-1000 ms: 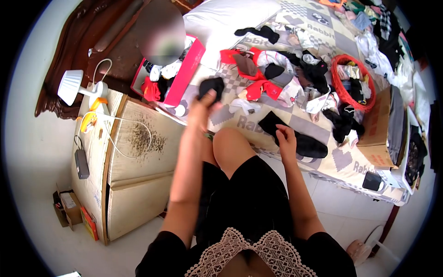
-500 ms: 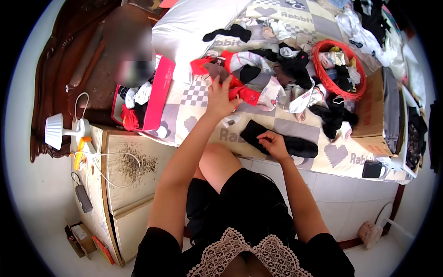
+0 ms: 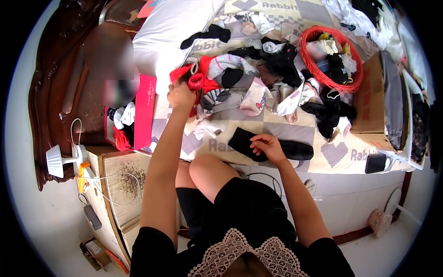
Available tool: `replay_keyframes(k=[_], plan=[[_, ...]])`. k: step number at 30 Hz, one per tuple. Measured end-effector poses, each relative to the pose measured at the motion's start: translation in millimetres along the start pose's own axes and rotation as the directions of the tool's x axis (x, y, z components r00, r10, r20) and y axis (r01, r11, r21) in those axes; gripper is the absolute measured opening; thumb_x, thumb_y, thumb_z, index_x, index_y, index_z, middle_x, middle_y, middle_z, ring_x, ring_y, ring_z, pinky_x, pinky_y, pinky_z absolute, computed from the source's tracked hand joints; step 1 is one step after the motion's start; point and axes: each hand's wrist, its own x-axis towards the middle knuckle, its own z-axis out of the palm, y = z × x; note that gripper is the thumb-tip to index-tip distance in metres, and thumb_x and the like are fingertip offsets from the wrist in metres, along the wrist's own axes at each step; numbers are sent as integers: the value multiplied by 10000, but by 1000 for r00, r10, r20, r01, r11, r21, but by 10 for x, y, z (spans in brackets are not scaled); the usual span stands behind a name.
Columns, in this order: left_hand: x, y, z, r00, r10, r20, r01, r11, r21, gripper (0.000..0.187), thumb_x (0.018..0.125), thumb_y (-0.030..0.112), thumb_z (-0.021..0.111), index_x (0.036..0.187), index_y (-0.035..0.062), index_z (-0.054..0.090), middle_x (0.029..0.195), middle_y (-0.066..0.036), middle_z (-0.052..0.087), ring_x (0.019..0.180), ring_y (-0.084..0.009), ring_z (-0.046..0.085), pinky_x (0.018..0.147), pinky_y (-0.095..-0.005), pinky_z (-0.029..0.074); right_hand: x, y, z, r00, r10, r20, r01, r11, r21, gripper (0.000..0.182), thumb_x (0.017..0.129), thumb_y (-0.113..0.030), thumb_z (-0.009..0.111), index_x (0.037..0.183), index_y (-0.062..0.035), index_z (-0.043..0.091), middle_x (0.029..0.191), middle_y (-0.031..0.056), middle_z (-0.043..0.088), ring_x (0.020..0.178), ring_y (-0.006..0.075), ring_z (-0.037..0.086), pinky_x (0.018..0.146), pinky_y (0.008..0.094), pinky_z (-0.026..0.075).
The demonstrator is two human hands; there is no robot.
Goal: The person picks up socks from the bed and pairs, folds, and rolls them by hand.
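The left hand point(image 3: 181, 95) curls at the red clothing point(image 3: 207, 83) mid-bed; whether it grips any, I cannot tell. The right hand point(image 3: 267, 147), loosely half-open and holding nothing, is over the black sock point(image 3: 297, 150) at the near edge. Left, the pink box point(image 3: 146, 111) holds white, red and black pieces; far right, the red basket point(image 3: 308, 62) holds white, yellow and black ones. The cardboard box point(image 3: 370, 94) stands right, its contents unclear.

Bed point(image 3: 273, 129): checked sheet printed "Rabbit"
Near edge: long black sock point(image 3: 297, 150)
Middle: loose heap of socks point(image 3: 230, 64), red, white, black
Right: red basket point(image 3: 303, 51), cardboard box point(image 3: 370, 101)
Upper left: white pillow point(image 3: 168, 32)
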Motion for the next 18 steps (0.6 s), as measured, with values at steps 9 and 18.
replay_keyframes(k=[9,18], plan=[[152,552,55,834,479,-272,-511,858,-55,264,741,228,585,990,195,667,1261,-100,471,1187,-318,398,998,-533,278,60,49,13,999,-38,-4,38,996,78,138,854,-29,533,968,-8,609,790,75,625,625,122,584,555,232,489],[76,318,-478,890,341,-302,-447,524,-725,345,923,273,466,1015,-14,635,1164,-98,548,1068,-231,516,908,-299,386,45,69,40,997,-59,-40,63,994,87,135,853,-25,531,962,-10,609,781,78,628,605,126,586,537,229,488]])
